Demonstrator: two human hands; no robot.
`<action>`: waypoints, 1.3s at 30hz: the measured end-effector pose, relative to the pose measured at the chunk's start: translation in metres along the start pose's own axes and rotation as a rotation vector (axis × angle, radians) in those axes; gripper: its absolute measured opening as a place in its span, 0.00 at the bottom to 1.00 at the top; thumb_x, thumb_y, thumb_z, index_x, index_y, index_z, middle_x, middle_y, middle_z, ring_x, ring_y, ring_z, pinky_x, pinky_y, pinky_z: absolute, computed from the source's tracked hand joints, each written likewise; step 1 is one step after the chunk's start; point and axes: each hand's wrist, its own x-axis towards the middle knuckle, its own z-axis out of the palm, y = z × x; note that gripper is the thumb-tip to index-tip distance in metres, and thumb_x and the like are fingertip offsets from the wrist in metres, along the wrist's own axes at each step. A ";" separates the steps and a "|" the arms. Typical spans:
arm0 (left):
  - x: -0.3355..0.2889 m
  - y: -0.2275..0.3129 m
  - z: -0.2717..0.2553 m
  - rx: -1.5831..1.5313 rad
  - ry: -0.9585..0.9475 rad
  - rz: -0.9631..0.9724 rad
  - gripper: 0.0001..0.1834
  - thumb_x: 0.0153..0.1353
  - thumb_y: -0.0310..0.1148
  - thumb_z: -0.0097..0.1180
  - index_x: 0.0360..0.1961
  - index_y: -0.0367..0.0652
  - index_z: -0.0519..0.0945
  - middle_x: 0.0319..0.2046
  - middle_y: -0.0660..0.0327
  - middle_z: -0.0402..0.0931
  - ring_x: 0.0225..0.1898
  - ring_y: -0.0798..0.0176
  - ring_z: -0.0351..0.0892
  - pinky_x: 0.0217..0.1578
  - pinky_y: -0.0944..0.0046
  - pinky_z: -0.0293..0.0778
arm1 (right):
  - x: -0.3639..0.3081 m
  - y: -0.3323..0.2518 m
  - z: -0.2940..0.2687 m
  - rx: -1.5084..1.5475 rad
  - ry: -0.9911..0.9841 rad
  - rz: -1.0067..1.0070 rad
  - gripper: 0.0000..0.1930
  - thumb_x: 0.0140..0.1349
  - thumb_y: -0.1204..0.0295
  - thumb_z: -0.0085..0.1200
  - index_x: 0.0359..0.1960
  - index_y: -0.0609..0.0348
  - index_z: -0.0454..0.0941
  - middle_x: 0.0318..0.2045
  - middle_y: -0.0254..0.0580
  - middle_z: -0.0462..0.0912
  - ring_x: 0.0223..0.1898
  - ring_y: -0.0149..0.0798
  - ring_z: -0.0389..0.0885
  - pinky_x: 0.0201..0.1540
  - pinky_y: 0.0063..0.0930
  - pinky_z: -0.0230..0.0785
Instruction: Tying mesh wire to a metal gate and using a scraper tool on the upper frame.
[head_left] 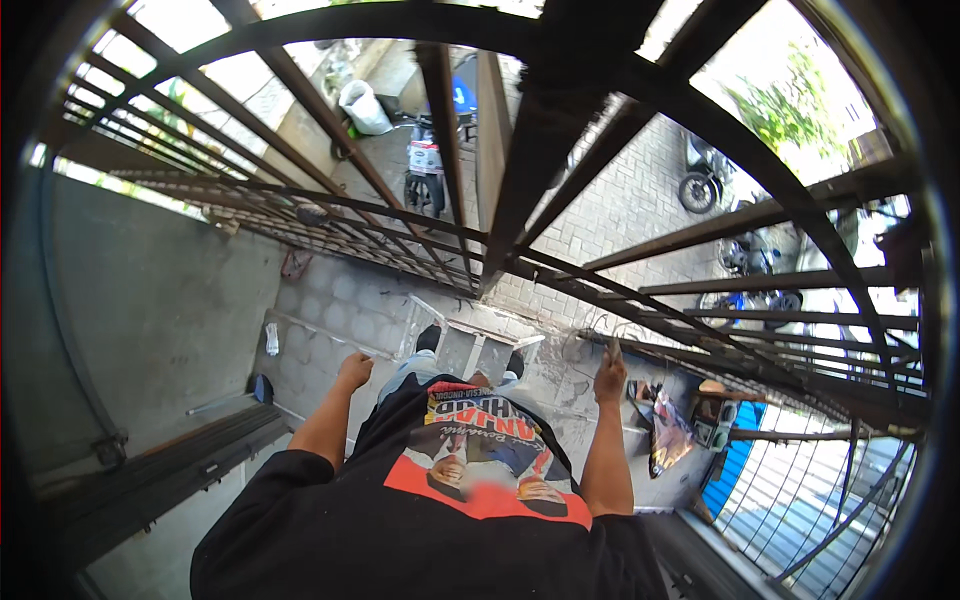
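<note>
My left hand [356, 370] hangs at my left side with its fingers curled in. It is apart from the gate, and whether anything is inside it does not show. On the other side my right hand [610, 378] is raised near the lower bars, fingers drawn together around a thin upright thing too small to name. Dark metal bars of a tall gate [560, 262] curve across the space before me. Beneath me are my dark shoes on a pale, narrow ladder-like stand [478, 350].
A grey wall [150, 290] closes the left. Parked motorbikes [424, 170] and a white bucket-like container [364, 107] are beyond the bars. Assorted items [672, 430] lie at the right, near a blue panel [733, 460] and a wire grid [840, 500]. A white item [272, 339] lies on the floor.
</note>
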 end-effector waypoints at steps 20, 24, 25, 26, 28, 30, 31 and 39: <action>-0.029 0.231 -0.085 -0.254 0.094 0.609 0.11 0.60 0.31 0.47 0.40 0.38 0.76 0.37 0.51 0.78 0.39 0.57 0.78 0.41 0.65 0.71 | -0.178 0.066 0.049 -0.130 -0.451 0.867 0.20 0.55 0.65 0.47 0.45 0.68 0.71 0.37 0.60 0.78 0.40 0.53 0.79 0.46 0.39 0.70; -0.078 0.316 -0.118 -0.243 0.026 0.864 0.11 0.59 0.30 0.49 0.43 0.40 0.76 0.40 0.53 0.78 0.41 0.61 0.77 0.42 0.65 0.71 | -0.185 0.050 0.048 -0.165 -0.329 0.790 0.19 0.51 0.65 0.50 0.41 0.67 0.73 0.39 0.60 0.77 0.44 0.54 0.76 0.50 0.40 0.66; -0.090 0.335 -0.123 -0.240 0.019 0.874 0.11 0.59 0.30 0.49 0.43 0.40 0.76 0.40 0.53 0.78 0.41 0.61 0.77 0.42 0.65 0.71 | -0.181 0.048 0.047 -0.153 -0.283 0.806 0.19 0.49 0.67 0.50 0.41 0.67 0.73 0.40 0.60 0.77 0.45 0.55 0.76 0.50 0.40 0.66; -0.101 0.354 -0.128 -0.251 0.062 1.038 0.12 0.59 0.29 0.49 0.44 0.40 0.75 0.43 0.53 0.76 0.43 0.61 0.77 0.43 0.65 0.71 | -0.175 0.046 0.047 -0.139 -0.238 0.820 0.19 0.48 0.68 0.49 0.41 0.66 0.73 0.41 0.61 0.77 0.45 0.55 0.75 0.51 0.40 0.66; -0.119 0.382 -0.130 -0.261 0.095 1.211 0.13 0.59 0.28 0.49 0.45 0.41 0.75 0.46 0.52 0.75 0.45 0.60 0.76 0.44 0.65 0.71 | -0.167 0.046 0.045 -0.101 -0.197 0.836 0.19 0.47 0.69 0.49 0.42 0.66 0.73 0.41 0.60 0.77 0.45 0.55 0.75 0.50 0.39 0.66; -0.132 0.402 -0.129 -0.421 0.114 1.312 0.16 0.59 0.27 0.48 0.50 0.40 0.71 0.54 0.51 0.67 0.52 0.58 0.71 0.47 0.64 0.70 | -0.157 0.047 0.044 -0.044 -0.175 0.817 0.19 0.48 0.69 0.48 0.43 0.65 0.72 0.40 0.60 0.77 0.45 0.55 0.75 0.50 0.39 0.66; -0.139 0.415 -0.128 -0.421 0.102 1.325 0.16 0.59 0.27 0.48 0.50 0.40 0.71 0.54 0.51 0.67 0.52 0.58 0.71 0.47 0.64 0.70 | -0.156 0.053 0.045 -0.039 -0.163 0.828 0.19 0.48 0.69 0.48 0.43 0.65 0.72 0.40 0.60 0.77 0.45 0.55 0.75 0.50 0.39 0.66; -0.156 0.468 -0.132 -0.606 0.030 1.478 0.26 0.59 0.30 0.50 0.59 0.42 0.60 0.61 0.51 0.56 0.61 0.55 0.57 0.56 0.57 0.61 | -0.154 0.050 0.046 0.117 -0.233 0.915 0.18 0.52 0.68 0.45 0.42 0.66 0.73 0.42 0.60 0.76 0.47 0.54 0.74 0.50 0.40 0.66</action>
